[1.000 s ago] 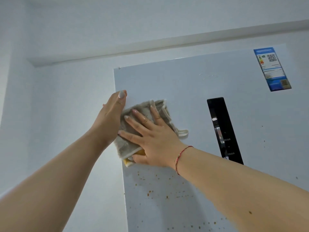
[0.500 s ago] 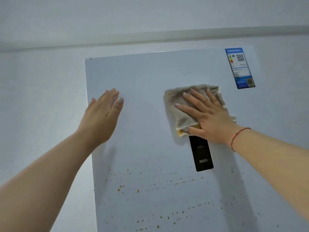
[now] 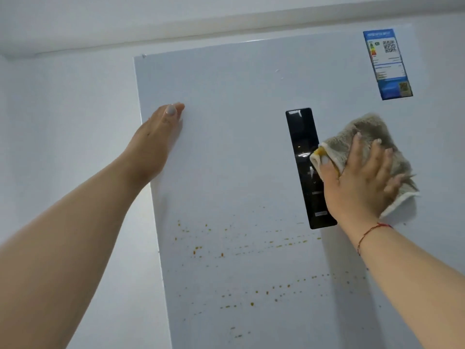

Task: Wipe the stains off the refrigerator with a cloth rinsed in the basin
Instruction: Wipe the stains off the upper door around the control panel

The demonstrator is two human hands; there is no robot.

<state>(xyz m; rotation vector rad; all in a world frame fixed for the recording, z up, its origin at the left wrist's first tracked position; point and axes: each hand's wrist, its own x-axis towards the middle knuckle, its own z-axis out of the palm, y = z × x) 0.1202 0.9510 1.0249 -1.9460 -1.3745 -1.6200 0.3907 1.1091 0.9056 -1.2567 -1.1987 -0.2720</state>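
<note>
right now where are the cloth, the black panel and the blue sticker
cloth (image 3: 370, 129), head view, upper fluffy part
black panel (image 3: 299, 137), head view, upper half
blue sticker (image 3: 388, 64), head view, middle

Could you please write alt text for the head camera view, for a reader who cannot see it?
A person's right hand presses a grey cloth flat against a white refrigerator door, beside its black panel. The left hand rests open near the door's left edge. Orange-brown stains speckle the door below both hands, and a blue label sits at top right.
</note>
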